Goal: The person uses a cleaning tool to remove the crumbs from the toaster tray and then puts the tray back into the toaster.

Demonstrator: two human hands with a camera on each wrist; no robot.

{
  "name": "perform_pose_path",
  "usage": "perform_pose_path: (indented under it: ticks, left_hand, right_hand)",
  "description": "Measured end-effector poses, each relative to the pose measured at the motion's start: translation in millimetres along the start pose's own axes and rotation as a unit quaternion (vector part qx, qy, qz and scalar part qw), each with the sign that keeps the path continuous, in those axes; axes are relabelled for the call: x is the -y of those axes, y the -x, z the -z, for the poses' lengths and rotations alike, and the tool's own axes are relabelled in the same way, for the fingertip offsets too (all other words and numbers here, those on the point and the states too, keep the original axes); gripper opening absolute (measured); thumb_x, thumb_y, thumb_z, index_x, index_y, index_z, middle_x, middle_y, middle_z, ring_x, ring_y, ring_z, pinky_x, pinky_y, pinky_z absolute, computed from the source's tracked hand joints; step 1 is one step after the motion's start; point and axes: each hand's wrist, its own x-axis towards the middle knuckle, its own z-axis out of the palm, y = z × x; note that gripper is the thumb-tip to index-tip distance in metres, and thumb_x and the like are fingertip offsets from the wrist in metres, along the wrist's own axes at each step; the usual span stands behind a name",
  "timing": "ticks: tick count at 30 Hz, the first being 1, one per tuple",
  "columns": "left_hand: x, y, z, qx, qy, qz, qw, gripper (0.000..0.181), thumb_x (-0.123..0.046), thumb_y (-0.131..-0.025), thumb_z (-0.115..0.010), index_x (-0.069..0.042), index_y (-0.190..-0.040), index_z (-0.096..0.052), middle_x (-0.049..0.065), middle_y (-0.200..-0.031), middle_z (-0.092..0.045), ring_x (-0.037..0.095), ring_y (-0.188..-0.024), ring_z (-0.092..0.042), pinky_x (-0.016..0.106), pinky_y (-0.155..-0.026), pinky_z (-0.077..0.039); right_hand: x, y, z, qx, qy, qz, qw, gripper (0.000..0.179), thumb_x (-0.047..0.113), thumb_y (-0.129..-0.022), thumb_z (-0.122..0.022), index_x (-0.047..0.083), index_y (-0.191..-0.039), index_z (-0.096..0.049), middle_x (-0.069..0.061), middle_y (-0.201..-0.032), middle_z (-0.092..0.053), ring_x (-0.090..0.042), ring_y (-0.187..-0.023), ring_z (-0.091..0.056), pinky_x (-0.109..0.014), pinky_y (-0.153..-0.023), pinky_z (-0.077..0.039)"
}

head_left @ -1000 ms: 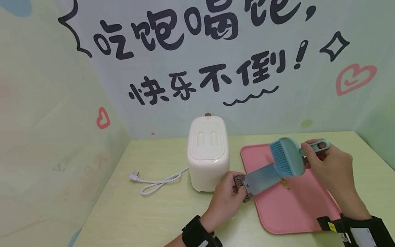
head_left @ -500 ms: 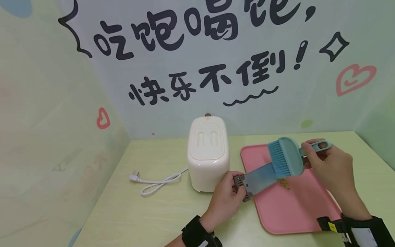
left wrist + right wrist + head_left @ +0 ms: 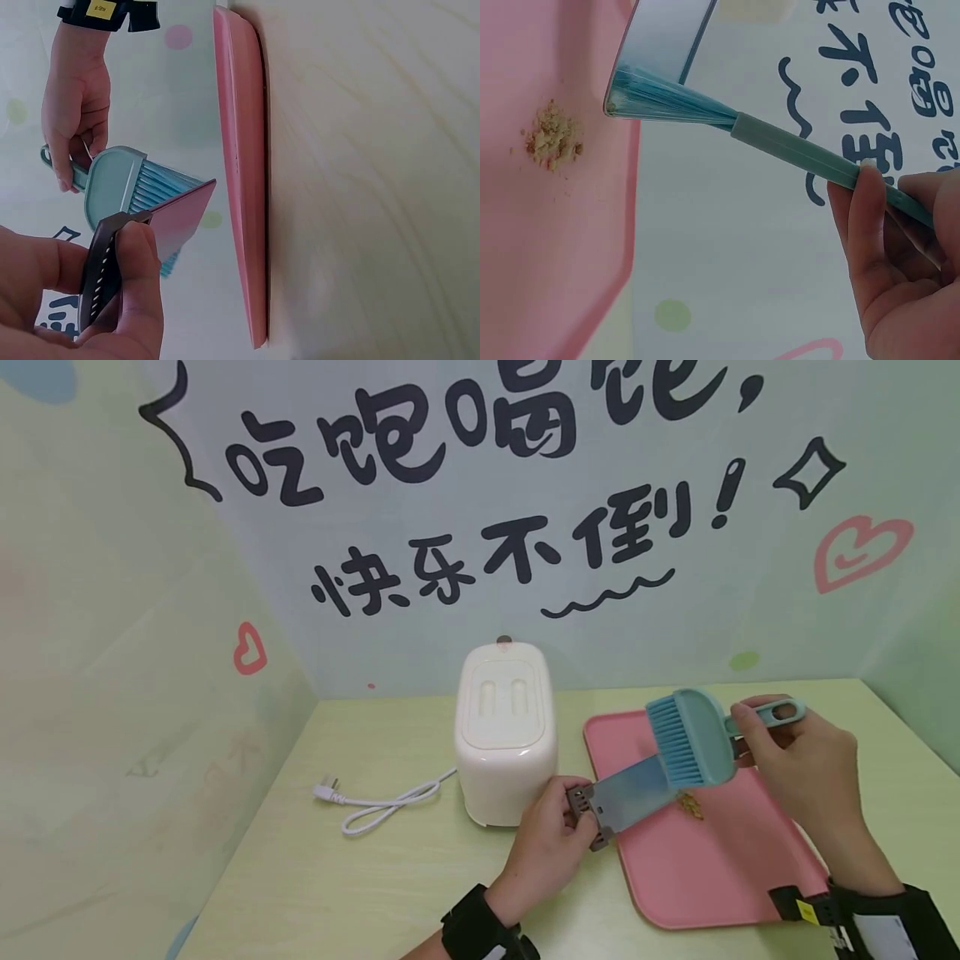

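Brush (image 3: 705, 739), head view: grasped by right hand (image 3: 810, 764); bristles (image 3: 675, 747) over two-o'clock end of flat plate (image 3: 637, 793), pinched by left hand (image 3: 551, 839), above pink tray (image 3: 720, 877). Light outward strokes should serve best.
Plate, left-wrist view: side-on; tip seems raised clear of tray. Steadiness likely matters.
Crumbs (image 3: 553, 139), right-wrist view: heap shown closely, at eight o'clock from plate tip; bristles splayed.

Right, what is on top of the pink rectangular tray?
A small pile of tan crumbs lies on the pink tray. In the head view, the teal bristle brush and shiny grey metal plate, held above, hide part of its surface.
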Motion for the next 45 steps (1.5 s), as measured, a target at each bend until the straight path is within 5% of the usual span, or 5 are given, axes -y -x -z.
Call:
perform_pose_path:
  ticks: [11, 21, 29, 34, 45]
  left_hand:
    - [-0.1, -0.2, -0.3, 0.005, 0.004, -0.004, 1.0, 0.035, -0.007, -0.102, -0.06, -0.009, -0.137, -0.058, 0.011, -0.122, -0.075, 0.002, -0.089, -0.067, 0.02, -0.071, -0.056]
    - [0.8, -0.8, 0.8, 0.003, 0.0, -0.003, 1.0, 0.035, -0.007, -0.102, -0.06, -0.009, -0.137, -0.057, 0.009, -0.121, -0.075, 0.002, -0.087, -0.066, 0.02, -0.071, -0.055]
    - [1.2, -0.9, 1.6, 0.003, -0.003, -0.007, 1.0, 0.035, -0.007, -0.102, -0.06, -0.008, -0.137, -0.057, 0.011, -0.122, -0.074, 0.002, -0.087, -0.066, 0.02, -0.071, -0.055]
    - [-0.1, -0.2, 2.7, 0.003, 0.002, -0.001, 1.0, 0.037, -0.007, -0.102, -0.06, -0.007, -0.139, -0.056, 0.013, -0.123, -0.073, 0.003, -0.088, -0.066, 0.02, -0.071, -0.055]
    - [0.1, 0.3, 2.7, 0.005, 0.003, -0.005, 1.0, 0.036, -0.007, -0.103, -0.06, -0.007, -0.138, -0.057, 0.012, -0.123, -0.074, 0.002, -0.089, -0.066, 0.02, -0.071, -0.055]
  right_hand:
    - [1.2, -0.2, 0.2, -0.057, -0.001, -0.026, 0.998, 0.027, 0.021, -0.104, -0.07, -0.003, -0.114, -0.074, -0.024, -0.083, -0.076, 0.025, -0.06, -0.053, -0.002, -0.067, -0.041]
    - [-3.1, -0.9, -1.4, 0.014, 0.044, 0.008, 0.9989, 0.026, 0.022, -0.104, -0.069, -0.003, -0.114, -0.072, -0.022, -0.079, -0.075, 0.023, -0.055, -0.051, -0.012, -0.054, -0.043]
    - [1.3, -3.2, 3.8, -0.02, 0.01, -0.013, 0.9997, 0.027, 0.021, -0.104, -0.069, -0.003, -0.114, -0.073, -0.016, -0.078, -0.077, 0.024, -0.059, -0.054, -0.005, -0.065, -0.041]
    - [5.9, -1.3, -1.5, 0.008, -0.025, -0.024, 0.9994, 0.028, 0.025, -0.105, -0.069, -0.001, -0.115, -0.073, -0.008, -0.076, -0.077, 0.012, -0.059, -0.064, -0.007, -0.065, -0.046]
    - [-3.3, 0.1, -0.7, -0.006, 0.039, -0.004, 0.9992, 0.025, 0.019, -0.104, -0.068, -0.004, -0.112, -0.072, -0.025, -0.081, -0.075, 0.029, -0.059, -0.046, -0.01, -0.057, -0.04]
